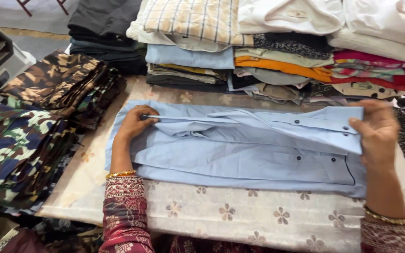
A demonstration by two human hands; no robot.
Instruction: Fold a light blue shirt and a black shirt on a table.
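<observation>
Nearest the camera, two forearms in maroon patterned sleeves [125,213] reach forward over the counter [240,215], which wears a pale cloth printed with small brown flowers; a gold bangle [121,174] rings the left wrist and another shows on the right. Just beyond, a light blue shirt [240,159] lies flat across the middle of the counter, a smooth woven cotton folded into a long rectangle, with dark buttons along its placket and on a cuff towards the right. The left hand [137,124] rests knuckles up on the shirt's left end, its fingers pinched shut on a narrow fold of the cloth. The right hand [378,133] stands well apart at the shirt's right end, palm towards the centre, fingers curled over and gripping the upper folded edge. To the left, camouflage trousers [19,150] sit in thick stacks, green and blue nearer, brown and tan behind, spilling off the counter's edge. Farther back, a row of folded clothes [268,61] runs along the counter: dark trousers at left, a checked cream shirt on blue and yellow layers, then orange, red and white pieces at right.
</observation>
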